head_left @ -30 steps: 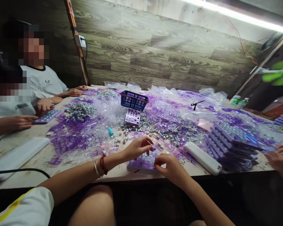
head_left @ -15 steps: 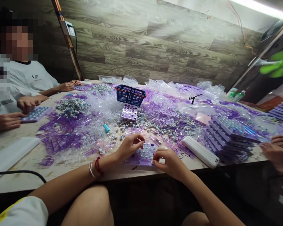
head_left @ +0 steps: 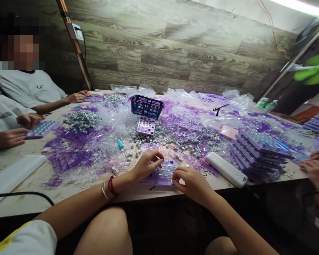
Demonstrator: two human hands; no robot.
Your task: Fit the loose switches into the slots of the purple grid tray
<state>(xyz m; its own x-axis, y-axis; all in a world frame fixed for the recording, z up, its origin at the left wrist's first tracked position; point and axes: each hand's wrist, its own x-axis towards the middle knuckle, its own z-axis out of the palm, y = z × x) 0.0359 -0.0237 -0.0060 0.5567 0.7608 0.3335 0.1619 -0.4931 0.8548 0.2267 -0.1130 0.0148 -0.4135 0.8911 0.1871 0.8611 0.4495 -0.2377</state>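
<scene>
In front of me at the table edge lies a purple gridded panel [head_left: 161, 180] with clear, bluish pieces in its cells. My left hand [head_left: 149, 164] is over its left and far side, thumb and index finger curled together at the tips. At the panel's right edge, my right hand [head_left: 190, 180] has its thumb and index finger pressed together in a pinch. Whatever either fingertip grip holds is too small or hidden to make out. Beyond my hands are loose small white and blue pieces [head_left: 159, 136] and clear and purple plastic parts [head_left: 66, 161].
A dark basket [head_left: 146, 107] stands behind another purple panel [head_left: 146, 126]. To the right are a long white device [head_left: 225, 170] and a stack of purple panels [head_left: 257, 156]. Co-workers' hands [head_left: 9, 136] are at the left, and another person's hands [head_left: 316, 166] at the right.
My right hand has shifted very slightly at the panel's right edge; my left hand stays nearly in place. At the far right, the other person's hands have moved a little rightward.
</scene>
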